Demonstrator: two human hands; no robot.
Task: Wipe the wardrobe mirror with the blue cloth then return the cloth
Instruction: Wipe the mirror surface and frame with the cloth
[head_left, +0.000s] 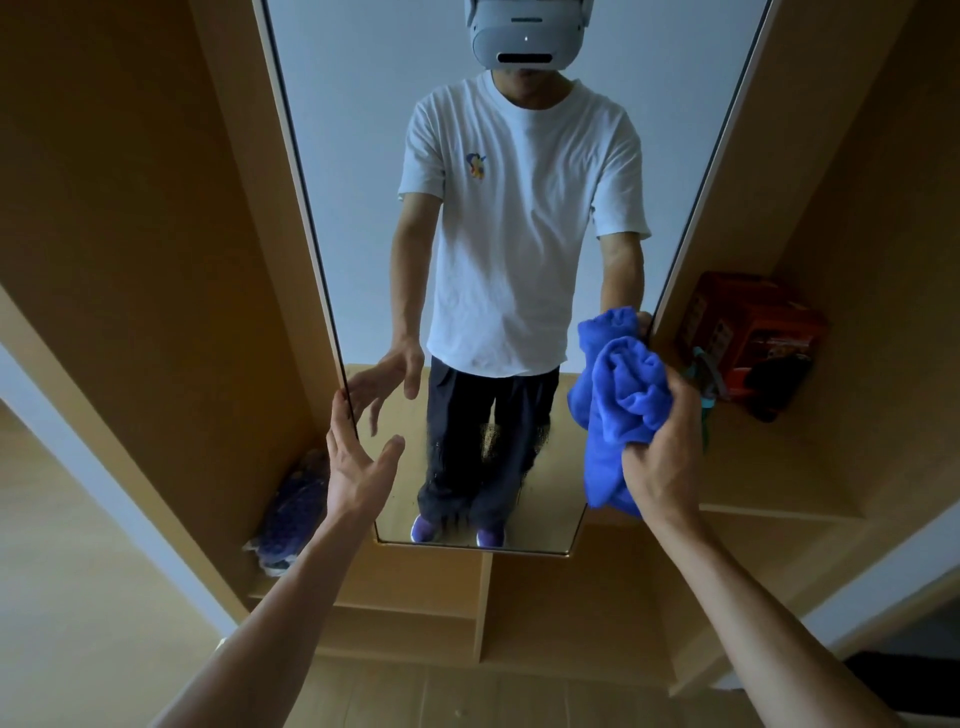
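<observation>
The tall wardrobe mirror (363, 171) stands straight ahead in a thin frame and reflects a person in a white T-shirt and dark trousers. Smudges show on the glass low down, near the reflected trouser legs. My right hand (667, 441) grips the bunched blue cloth (618, 405) at the mirror's lower right edge, the cloth touching or almost touching the glass. My left hand (358, 457) is open with fingers spread, its fingertips at the mirror's lower left edge.
Wooden wardrobe panels flank the mirror. A red box (753, 343) with a teal strap sits on the shelf to the right. A clear bag of purple-blue items (291, 509) leans in the left compartment. Low wooden shelves run below the mirror.
</observation>
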